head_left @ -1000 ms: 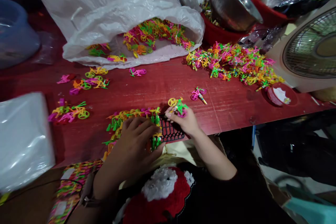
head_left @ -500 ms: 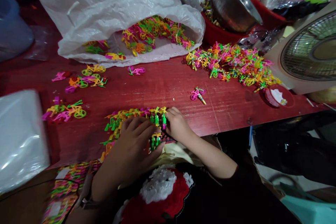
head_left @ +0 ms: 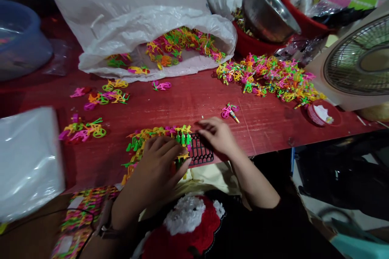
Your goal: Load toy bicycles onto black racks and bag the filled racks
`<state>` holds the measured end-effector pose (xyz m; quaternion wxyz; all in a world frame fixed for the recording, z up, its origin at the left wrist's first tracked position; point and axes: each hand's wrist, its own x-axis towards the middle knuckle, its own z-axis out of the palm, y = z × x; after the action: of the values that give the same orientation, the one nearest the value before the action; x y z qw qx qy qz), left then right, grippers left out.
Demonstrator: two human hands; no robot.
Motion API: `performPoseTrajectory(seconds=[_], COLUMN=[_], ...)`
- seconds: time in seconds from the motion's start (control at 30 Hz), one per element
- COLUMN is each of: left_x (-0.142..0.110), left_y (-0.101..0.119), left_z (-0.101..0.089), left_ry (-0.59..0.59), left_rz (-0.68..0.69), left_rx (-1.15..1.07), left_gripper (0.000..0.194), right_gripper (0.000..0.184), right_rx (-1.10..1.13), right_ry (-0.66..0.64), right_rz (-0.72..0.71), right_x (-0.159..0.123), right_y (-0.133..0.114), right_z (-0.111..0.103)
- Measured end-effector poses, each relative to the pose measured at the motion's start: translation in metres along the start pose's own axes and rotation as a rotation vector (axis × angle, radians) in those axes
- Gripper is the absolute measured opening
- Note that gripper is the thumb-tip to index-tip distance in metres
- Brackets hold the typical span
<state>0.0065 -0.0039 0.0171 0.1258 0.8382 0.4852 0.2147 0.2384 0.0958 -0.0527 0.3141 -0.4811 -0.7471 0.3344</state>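
From the head view, we see our left hand (head_left: 156, 166) lying palm down over rows of coloured plastic pieces (head_left: 184, 139), its thumb spread away from its fingers; we cannot tell whether it grips anything. The rows show past its fingertips and to its left, standing on a black grid (head_left: 201, 149) whose bare end lies between our two hands on the red counter (head_left: 182, 107).

Our right hand (head_left: 219, 135) is just beside that bare end, fingers loosely curled, thumb and fingertips apart. Just beyond it, we have a pink piece with a striped tube (head_left: 225, 111); farther off and to its right, a heap of similar pieces (head_left: 269, 77) and a small basket (head_left: 317, 115) near a fan (head_left: 361, 62).

Beyond our left hand, a white plastic bag (head_left: 127, 26) lies with its mouth towards us, more pieces inside. To that hand's left are loose pieces (head_left: 82, 134) and, farther out, a shiny plastic packet (head_left: 28, 162).
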Motion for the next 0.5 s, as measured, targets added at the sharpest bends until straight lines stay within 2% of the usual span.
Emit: performPoseTrajectory(seconds=[0.07, 0.1, 0.13, 0.2, 0.3, 0.4, 0.47, 0.5], left_x=[0.000, 0.000, 0.001, 0.005, 0.011, 0.015, 0.016, 0.015], left_y=[-0.002, -0.003, -0.004, -0.005, -0.007, -0.007, -0.008, -0.008], left_z=[0.001, 0.002, 0.003, 0.005, 0.008, 0.010, 0.010, 0.010], left_ry=[0.015, 0.024, 0.034, 0.052, 0.070, 0.057, 0.042, 0.036], left_rz=[0.002, 0.003, 0.002, -0.005, -0.030, -0.061, -0.072, -0.074], left_rx=[-0.004, -0.002, 0.003, 0.017, 0.039, 0.051, 0.050, 0.049], left_gripper=[0.012, 0.012, 0.012, 0.011, 0.008, 0.010, 0.011, 0.012], right_gripper=[0.015, 0.016, 0.013, 0.004, 0.008, 0.010, 0.019, 0.022], right_rx=[-0.137, -0.223, -0.264, -0.300, -0.257, -0.051, 0.187, 0.302], right_ry=[0.323, 0.437, 0.486, 0.495, 0.454, 0.429, 0.347, 0.264], right_rz=[0.127, 0.182, 0.206, 0.173, 0.065, 0.093, 0.115, 0.111], right_x=[0.003, 0.004, 0.003, 0.000, -0.010, -0.024, -0.035, -0.040], right_y=[0.021, 0.032, 0.042, 0.057, 0.060, 0.040, 0.018, 0.008], right_z=[-0.030, -0.044, -0.055, -0.069, -0.069, -0.048, -0.025, -0.012])
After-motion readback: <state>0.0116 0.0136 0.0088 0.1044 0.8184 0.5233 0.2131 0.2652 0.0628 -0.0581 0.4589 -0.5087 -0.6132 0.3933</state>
